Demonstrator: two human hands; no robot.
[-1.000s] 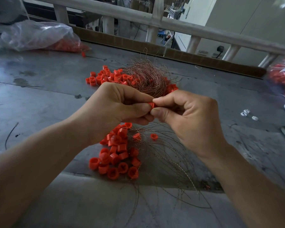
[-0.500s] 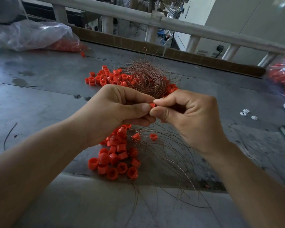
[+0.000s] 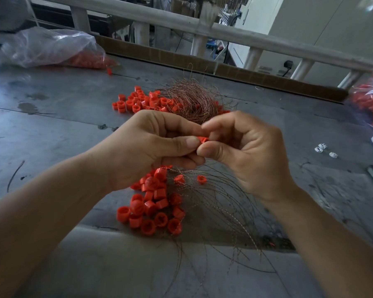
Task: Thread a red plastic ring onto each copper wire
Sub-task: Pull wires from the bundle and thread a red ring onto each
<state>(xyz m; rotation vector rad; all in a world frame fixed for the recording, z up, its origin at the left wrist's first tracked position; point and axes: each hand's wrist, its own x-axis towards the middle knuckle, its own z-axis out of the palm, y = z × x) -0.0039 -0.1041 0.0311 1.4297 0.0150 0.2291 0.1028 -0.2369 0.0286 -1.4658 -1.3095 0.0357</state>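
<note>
My left hand (image 3: 151,147) and my right hand (image 3: 248,153) meet above the grey table (image 3: 52,130). Between their fingertips sits one red plastic ring (image 3: 202,139), pinched by my left thumb and forefinger and touched by my right thumb and forefinger. Whether a wire passes through it I cannot tell. Loose copper wires (image 3: 220,209) fan out on the table under my hands. A pile of red rings (image 3: 153,205) lies beneath my left hand. Farther back, a tangled bundle of copper wire (image 3: 192,100) rests among more red rings (image 3: 134,102).
A clear plastic bag (image 3: 52,48) holding red rings lies at the back left, another bag of rings (image 3: 370,100) at the right edge. Small white pieces (image 3: 323,148) lie at the right. A cardboard strip (image 3: 245,72) and a railing (image 3: 224,32) bound the table's far side.
My right fingers have loosened a little around the ring, showing more of it. Both hands stay in nearly the same place.
</note>
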